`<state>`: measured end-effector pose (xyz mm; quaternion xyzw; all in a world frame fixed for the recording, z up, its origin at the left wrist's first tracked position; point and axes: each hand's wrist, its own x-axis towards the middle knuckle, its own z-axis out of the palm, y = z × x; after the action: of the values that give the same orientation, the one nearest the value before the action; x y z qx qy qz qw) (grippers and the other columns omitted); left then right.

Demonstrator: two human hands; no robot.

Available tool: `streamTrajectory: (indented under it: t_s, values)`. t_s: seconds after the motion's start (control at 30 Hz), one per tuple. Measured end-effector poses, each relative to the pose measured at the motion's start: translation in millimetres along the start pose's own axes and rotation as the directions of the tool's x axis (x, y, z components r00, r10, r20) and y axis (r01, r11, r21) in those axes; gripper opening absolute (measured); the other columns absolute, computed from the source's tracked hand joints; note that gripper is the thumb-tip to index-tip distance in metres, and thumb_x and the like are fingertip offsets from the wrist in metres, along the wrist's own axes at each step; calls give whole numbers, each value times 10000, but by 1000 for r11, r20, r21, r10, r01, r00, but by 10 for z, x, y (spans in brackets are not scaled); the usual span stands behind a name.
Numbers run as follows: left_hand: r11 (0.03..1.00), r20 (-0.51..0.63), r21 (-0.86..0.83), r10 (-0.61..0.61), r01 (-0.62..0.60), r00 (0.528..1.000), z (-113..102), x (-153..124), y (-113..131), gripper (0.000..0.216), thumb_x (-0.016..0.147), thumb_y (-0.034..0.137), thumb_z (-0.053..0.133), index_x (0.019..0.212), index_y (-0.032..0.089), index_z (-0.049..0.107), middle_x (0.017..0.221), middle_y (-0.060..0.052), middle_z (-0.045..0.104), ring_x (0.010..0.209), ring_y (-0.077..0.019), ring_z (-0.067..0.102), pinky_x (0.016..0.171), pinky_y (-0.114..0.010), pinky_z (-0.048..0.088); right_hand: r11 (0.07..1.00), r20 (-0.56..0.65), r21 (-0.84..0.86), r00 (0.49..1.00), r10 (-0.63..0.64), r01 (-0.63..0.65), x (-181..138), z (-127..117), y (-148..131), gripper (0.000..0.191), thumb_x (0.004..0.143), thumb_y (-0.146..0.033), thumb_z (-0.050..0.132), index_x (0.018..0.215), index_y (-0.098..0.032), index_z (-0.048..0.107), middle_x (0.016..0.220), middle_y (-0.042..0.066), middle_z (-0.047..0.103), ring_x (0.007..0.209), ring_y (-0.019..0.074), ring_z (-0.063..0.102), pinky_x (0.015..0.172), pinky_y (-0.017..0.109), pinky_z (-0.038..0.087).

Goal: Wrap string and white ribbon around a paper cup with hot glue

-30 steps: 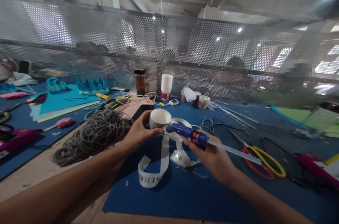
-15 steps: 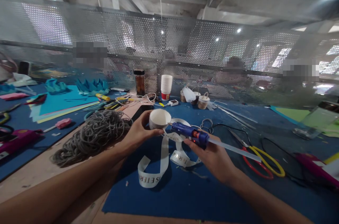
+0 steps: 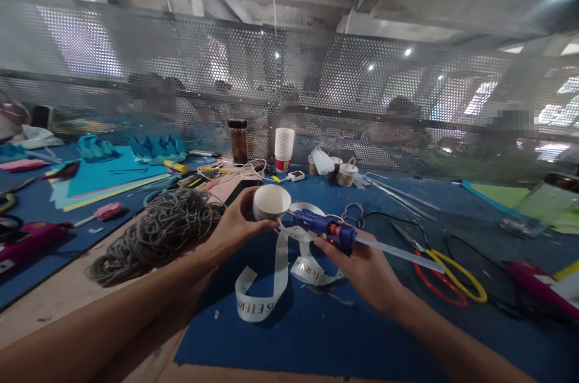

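Note:
My left hand (image 3: 242, 217) is closed around a small paper cup (image 3: 270, 205), tilted so that its white inside faces me. In my right hand (image 3: 362, 259) is a blue hot glue gun (image 3: 319, 223), its nozzle pointing left at the cup's side. Whether the tip touches the cup cannot be made out. A clear glue stick (image 3: 398, 253) sticks out of the gun's back end, and a small red light glows on its body. From beneath the cup a white printed ribbon (image 3: 260, 304) curls down onto the blue mat (image 3: 289, 353).
Grey cord (image 3: 158, 232) lies heaped at the left. Red-and-yellow scissors (image 3: 446, 280) rest on the right. Behind stand stacked paper cups (image 3: 284, 148), a brown jar (image 3: 238, 140) and small decorated pots (image 3: 347, 173). A perforated metal screen (image 3: 316, 81) closes off the back.
The cup in my left hand has shifted slightly left and up. The glue gun has barely moved, and the ribbon lies about as before.

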<state>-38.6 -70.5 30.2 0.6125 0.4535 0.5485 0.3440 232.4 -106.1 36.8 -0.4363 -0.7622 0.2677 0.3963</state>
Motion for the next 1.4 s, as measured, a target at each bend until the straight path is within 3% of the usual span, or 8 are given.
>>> streamTrajectory:
  t_s: [0.33, 0.77, 1.4]
  values:
    - [999, 7, -15, 28, -28, 1000, -24, 14, -53, 783, 614, 289, 890, 1304, 188, 534, 1302, -128, 680, 1232, -306, 637, 1105, -511, 465, 998, -33, -53, 999, -24, 22, 12, -5, 13, 358, 946, -547, 628, 976, -205, 727, 868, 53, 763, 775, 221, 692, 692, 332, 505]
    - [999, -5, 45, 32, -31, 999, -14, 0, -15, 785, 614, 347, 887, 1298, 191, 534, 1296, -127, 690, 1228, -316, 641, 1068, -486, 502, 989, -51, -141, 998, -39, 32, 22, -44, -23, 351, 965, -532, 604, 914, -201, 708, 823, 43, 755, 753, 218, 693, 659, 310, 490]
    - [1000, 26, 7, 30, -30, 999, -12, -22, 22, 768, 621, 301, 889, 1289, 203, 523, 1295, -115, 682, 1212, -302, 647, 1095, -509, 474, 989, -98, -144, 994, -44, 29, 52, -43, 4, 324, 953, -518, 617, 913, -211, 713, 799, 37, 748, 732, 221, 690, 673, 328, 515]
